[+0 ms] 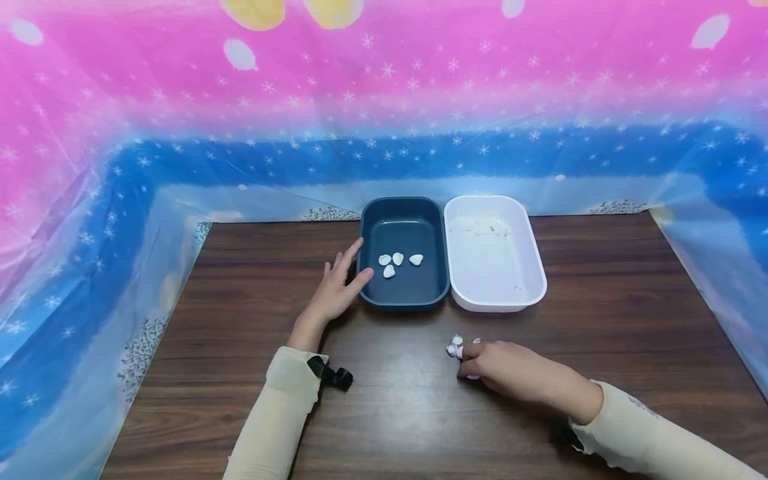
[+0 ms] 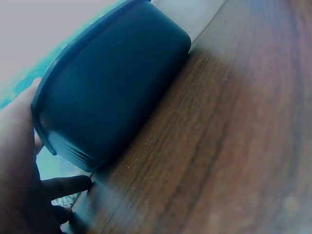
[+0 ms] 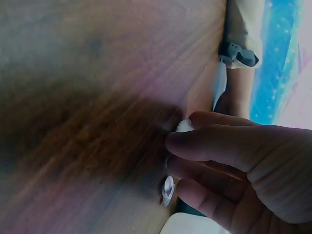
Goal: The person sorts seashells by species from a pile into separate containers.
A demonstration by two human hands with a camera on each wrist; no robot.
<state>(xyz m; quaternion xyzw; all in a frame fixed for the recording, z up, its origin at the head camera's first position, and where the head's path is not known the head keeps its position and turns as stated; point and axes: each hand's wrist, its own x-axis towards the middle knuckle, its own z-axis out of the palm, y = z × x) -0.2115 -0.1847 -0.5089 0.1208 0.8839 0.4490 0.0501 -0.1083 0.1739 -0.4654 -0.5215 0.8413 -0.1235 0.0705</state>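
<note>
My left hand [image 1: 333,293] lies with fingers extended against the left side of a dark blue-grey tray [image 1: 403,301], its thumb over the rim. In the left wrist view the tray's wall [image 2: 112,83] stands beside that hand. Several white seashells [image 1: 389,271] lie inside the tray, toward its front left. On the table in front of the trays, my right hand [image 1: 510,370] pinches a white seashell with a ridged edge [image 3: 184,126] between thumb and fingertips. A few more loose shells [image 1: 457,340] are close by its fingertips; one shell [image 3: 167,189] shows its hollow side.
A white tray [image 1: 495,307] stands against the right side of the dark one, with small dark specks on its bottom. Both sit toward the back of a brown wooden table [image 1: 252,280]. A patterned pink and blue cloth [image 1: 384,153] hangs behind and along the sides.
</note>
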